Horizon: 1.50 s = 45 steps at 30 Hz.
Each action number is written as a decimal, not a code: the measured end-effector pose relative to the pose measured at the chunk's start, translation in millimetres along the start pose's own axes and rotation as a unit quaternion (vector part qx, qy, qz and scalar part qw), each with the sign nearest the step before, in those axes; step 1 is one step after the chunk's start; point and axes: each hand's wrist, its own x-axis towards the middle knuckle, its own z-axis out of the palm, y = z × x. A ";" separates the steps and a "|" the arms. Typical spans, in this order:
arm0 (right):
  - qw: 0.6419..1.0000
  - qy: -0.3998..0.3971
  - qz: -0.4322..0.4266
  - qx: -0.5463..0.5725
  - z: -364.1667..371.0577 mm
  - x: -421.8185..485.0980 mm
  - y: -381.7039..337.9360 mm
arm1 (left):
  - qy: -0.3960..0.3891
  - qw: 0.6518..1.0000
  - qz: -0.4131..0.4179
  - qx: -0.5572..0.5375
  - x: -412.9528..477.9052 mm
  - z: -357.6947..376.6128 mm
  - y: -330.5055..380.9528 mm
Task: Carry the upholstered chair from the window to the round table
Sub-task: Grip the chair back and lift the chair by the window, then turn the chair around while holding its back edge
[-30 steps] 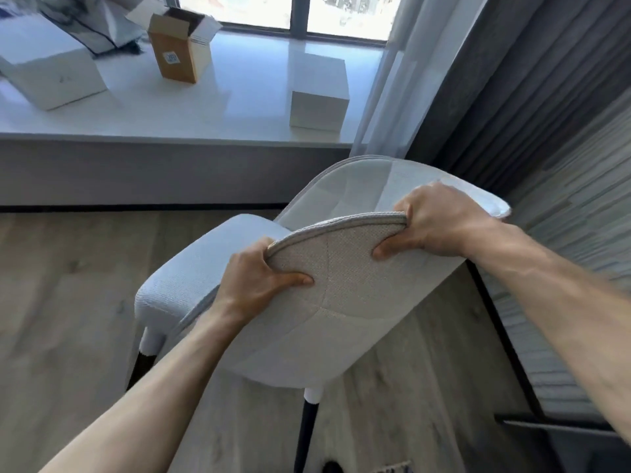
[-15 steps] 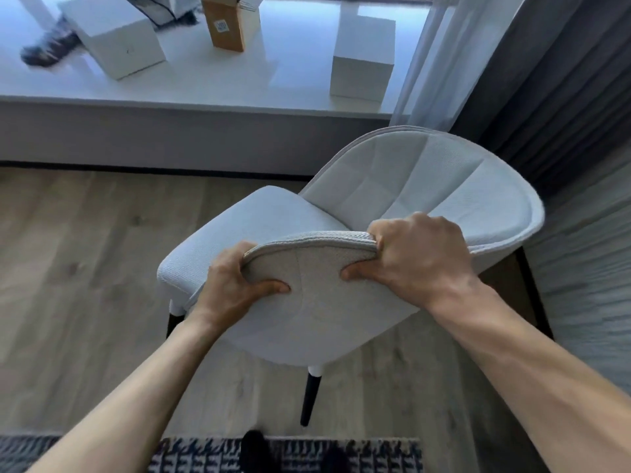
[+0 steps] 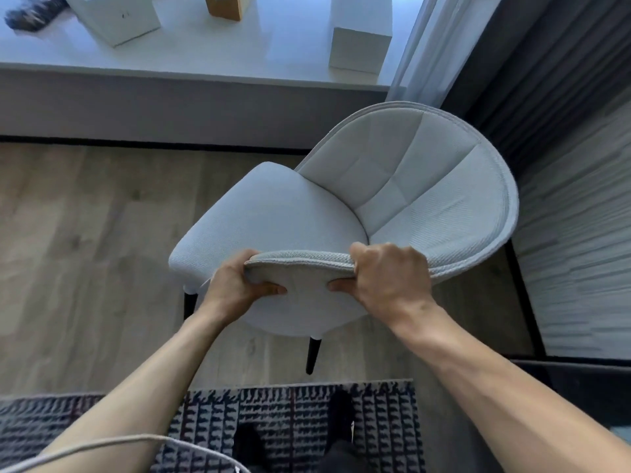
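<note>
honestly the whole thing hinged on where the chair (image 3: 273, 213) sat relative to you: straight ahead and slightly below, back curve nearest your body, seat pointing away toward the window ledge (image 3: 191, 73). your left hand (image 3: 235, 285) and right hand (image 3: 392, 281) were both clamped on the near rim of the backrest, fingers (image 3: 358, 254) hooked over the top and thumbs pressed on the outer shell. both about equally close. couldn't tell if the legs were off the wood floor (image 3: 78, 233) yet. no round table in view, so i'd guess you had to turn.

Patterned rug (image 3: 297, 418) on wood floor (image 3: 85, 250)
</note>
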 end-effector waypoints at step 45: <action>0.434 -0.016 0.622 0.651 69.7 -175.3 -73.2 | -0.051 0.709 -0.562 -0.423 -157.4 5.3 -64.5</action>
